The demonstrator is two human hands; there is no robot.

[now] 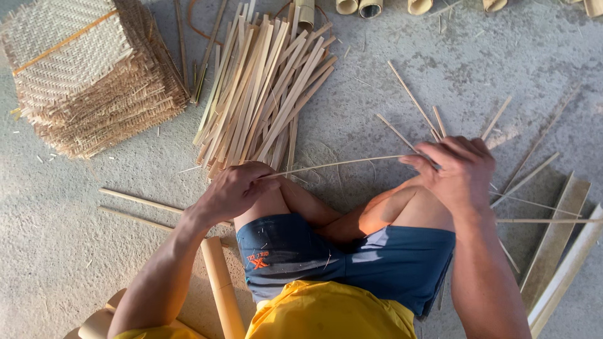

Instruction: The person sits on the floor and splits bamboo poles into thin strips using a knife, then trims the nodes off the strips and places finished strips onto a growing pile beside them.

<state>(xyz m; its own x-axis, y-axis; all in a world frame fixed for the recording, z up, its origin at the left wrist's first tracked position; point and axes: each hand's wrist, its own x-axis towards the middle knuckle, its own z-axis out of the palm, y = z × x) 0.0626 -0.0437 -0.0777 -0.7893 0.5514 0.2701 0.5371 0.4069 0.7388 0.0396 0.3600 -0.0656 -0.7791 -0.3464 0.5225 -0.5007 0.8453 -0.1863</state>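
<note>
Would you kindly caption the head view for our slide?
Seated person's left hand and right hand hold a thin bamboo sliver.

Yellow shirt (330, 312), blue shorts (377, 260), bare arms

- We see pale straw-coloured slats (260, 94) heaped on a mottled grey floor (477, 69).
- We note the woven mats (88, 75) in tan and cream, a herringbone weave, one orange-yellow strip across the top mat.
- We find the thin strip (339, 164) a light cream.
- We see dark blue shorts (352, 257) with a small orange-and-white mark, and a bright yellow shirt (326, 314).
- We note a tan bamboo tube (221, 289) and pale beige boards (559, 251), the cut tube ends (370, 7) yellowish with dark hollows.
</note>
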